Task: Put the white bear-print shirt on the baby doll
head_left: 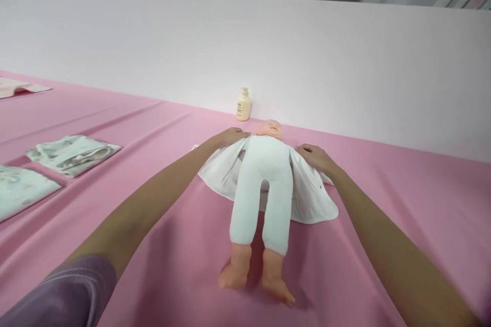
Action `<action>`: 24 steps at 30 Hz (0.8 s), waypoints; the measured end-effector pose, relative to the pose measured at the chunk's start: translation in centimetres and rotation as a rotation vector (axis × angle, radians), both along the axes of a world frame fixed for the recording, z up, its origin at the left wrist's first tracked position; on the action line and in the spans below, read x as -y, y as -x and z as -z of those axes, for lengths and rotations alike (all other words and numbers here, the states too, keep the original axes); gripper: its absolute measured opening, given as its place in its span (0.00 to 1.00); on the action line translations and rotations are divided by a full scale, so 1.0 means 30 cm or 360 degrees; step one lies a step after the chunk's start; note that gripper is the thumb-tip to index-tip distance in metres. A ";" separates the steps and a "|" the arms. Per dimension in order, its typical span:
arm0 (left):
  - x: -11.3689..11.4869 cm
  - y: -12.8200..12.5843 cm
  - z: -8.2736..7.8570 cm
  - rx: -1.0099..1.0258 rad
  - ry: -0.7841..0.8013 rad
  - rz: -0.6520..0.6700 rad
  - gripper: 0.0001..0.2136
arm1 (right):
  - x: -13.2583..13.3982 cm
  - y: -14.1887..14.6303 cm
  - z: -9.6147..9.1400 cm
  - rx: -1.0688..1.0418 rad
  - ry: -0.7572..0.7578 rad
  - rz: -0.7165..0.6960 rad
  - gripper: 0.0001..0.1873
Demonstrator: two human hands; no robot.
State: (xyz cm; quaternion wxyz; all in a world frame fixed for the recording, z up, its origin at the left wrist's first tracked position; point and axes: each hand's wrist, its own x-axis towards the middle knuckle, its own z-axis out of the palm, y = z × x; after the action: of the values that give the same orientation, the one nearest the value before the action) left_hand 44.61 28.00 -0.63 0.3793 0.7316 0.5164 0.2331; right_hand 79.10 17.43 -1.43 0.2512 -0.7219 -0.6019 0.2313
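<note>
A baby doll with a white cloth body lies on its back, feet toward me and head at the far end. Beneath it a white baby shirt is spread open, its two front panels lying out to either side. At the doll's shoulder on the left, my left hand is closed on the shirt's edge. My right hand has its fingers bent around the shirt on the opposite side, beside the doll's upper body. The fingertips of both hands are partly hidden.
A pink cloth with soft folds covers the table. A cream pump bottle stands behind the doll's head, near a white wall. To the left lie a folded patterned cloth, another pale folded cloth and a light pink cloth.
</note>
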 end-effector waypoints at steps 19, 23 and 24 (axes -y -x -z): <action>-0.037 -0.009 -0.029 -0.0067 0.0399 0.0146 0.30 | -0.015 0.045 -0.014 0.0100 -0.0105 -0.0093 0.23; -0.073 -0.013 0.026 0.0275 0.0421 0.0217 0.22 | -0.023 0.077 0.012 -0.0065 -0.0207 -0.0059 0.18; -0.090 -0.011 0.044 0.0382 0.0427 0.0229 0.21 | -0.031 0.072 0.024 -0.0157 -0.0213 -0.0030 0.18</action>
State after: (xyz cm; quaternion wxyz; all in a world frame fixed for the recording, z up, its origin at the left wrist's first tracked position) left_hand 44.92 30.71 -1.95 0.5480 0.6763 0.4403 0.2201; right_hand 76.94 18.36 -2.16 0.3261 -0.6855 -0.6097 0.2281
